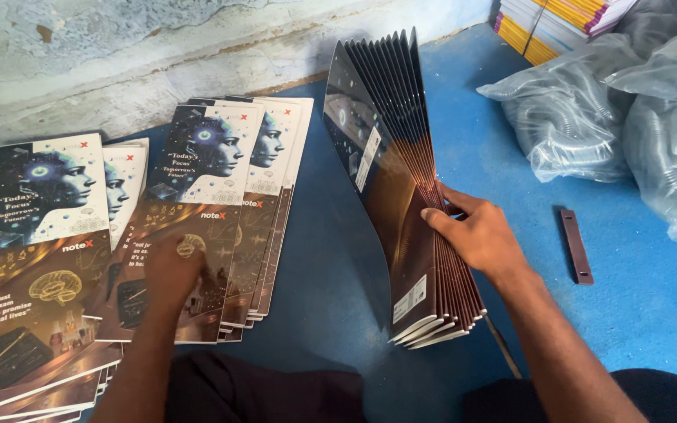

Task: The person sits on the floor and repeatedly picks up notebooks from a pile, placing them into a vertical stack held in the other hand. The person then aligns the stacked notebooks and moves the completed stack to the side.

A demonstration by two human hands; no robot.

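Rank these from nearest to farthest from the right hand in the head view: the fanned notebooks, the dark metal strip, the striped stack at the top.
1. Fanned notebooks: gripped by the right hand.
2. Dark metal strip: on the blue mat, just right of that hand.
3. Striped stack: far top edge, beyond the plastic bags.

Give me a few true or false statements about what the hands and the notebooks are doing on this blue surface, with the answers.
1. The right hand grips a fanned bundle of notebooks standing on edge. True.
2. The left hand is raised in the air. False: it rests flat on the middle stack of notebooks.
3. Clear plastic bags lie at the right. True.
4. The surface is red. False: it is blue.
5. A small dark strip lies right of the right hand. True.
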